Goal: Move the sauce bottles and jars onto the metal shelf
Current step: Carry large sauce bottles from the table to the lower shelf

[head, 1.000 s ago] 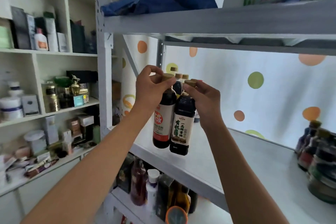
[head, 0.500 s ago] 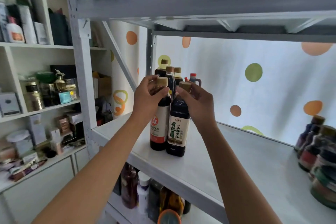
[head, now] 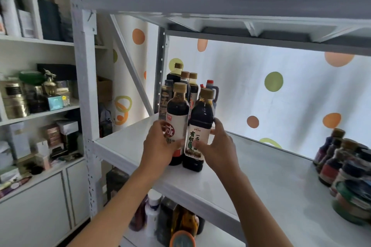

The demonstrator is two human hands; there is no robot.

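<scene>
Your left hand (head: 158,147) is wrapped around the lower body of the red-label bottle (head: 177,124), fingers curled over the label. Your right hand (head: 217,147) holds the green-label bottle (head: 197,132) in the same way, thumb in front and fingers behind. Both bottles stand upright on the metal shelf (head: 251,182), touching each other, quite near its front edge.

Just behind your hands stands a tight group of bottles (head: 187,84), and here is the risk. If you push the two bottles back too fast, they can knock this group, and the tall narrow ones can fall like dominoes. If you let go now, they stay near the edge, where a sleeve or an arm can catch them. The two bottles also press together, so if one hand pulls away to the side, it can tip the neighbour.

Far to the right of your hands, more bottles and jars (head: 345,170) stand on the same shelf.
</scene>
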